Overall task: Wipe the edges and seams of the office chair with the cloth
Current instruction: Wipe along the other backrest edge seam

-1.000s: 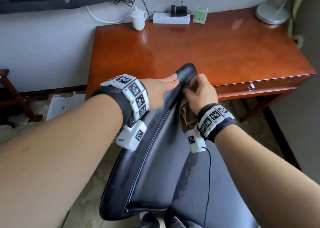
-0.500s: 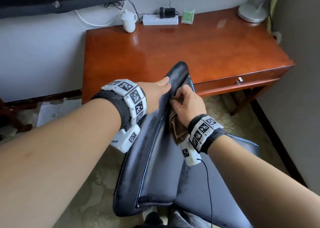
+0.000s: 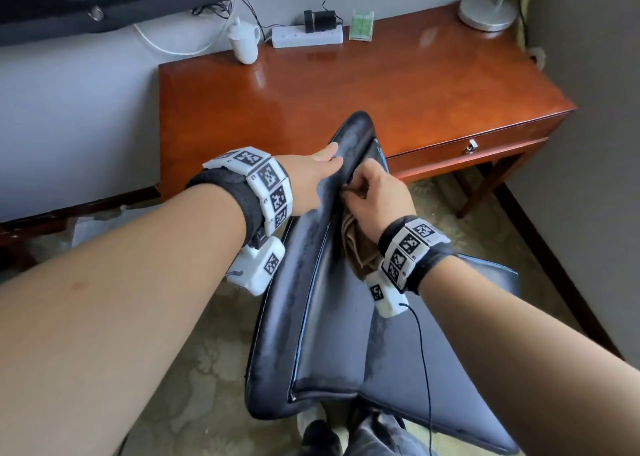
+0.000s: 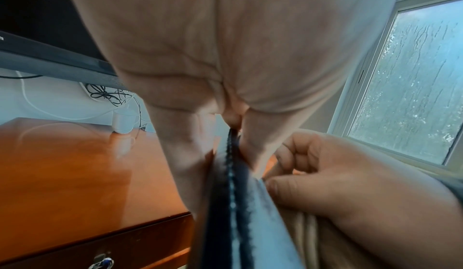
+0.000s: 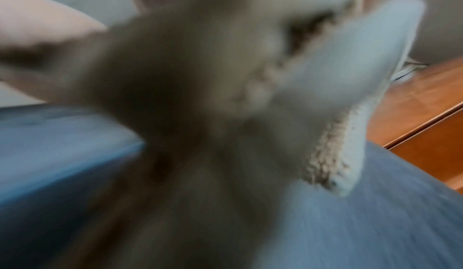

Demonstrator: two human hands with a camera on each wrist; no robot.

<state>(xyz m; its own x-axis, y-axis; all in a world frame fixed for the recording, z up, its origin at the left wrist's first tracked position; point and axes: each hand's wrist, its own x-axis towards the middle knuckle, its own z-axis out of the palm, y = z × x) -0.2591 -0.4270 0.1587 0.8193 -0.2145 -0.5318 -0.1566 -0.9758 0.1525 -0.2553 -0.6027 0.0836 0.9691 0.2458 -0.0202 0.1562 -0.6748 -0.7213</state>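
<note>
1. our left hand (image 3: 311,182) grips the chair (image 3: 332,282) back's top edge.
2. our right hand (image 3: 375,199) pinches the cloth (image 3: 358,248) against the seam.
3. step: seam wiping; next, we judge, slide the cloth down the seam.

Head camera looks down from above toward the desk (image 3: 346,85) at twelve o'clock. Both wrist cameras sit very close, sharing the chair (image 4: 238,204) edge; right wrist view blurred.

Right-wrist view's cloth (image 5: 200,95) a blur; hands' fingertips hidden behind chair (image 3: 311,317).
</note>
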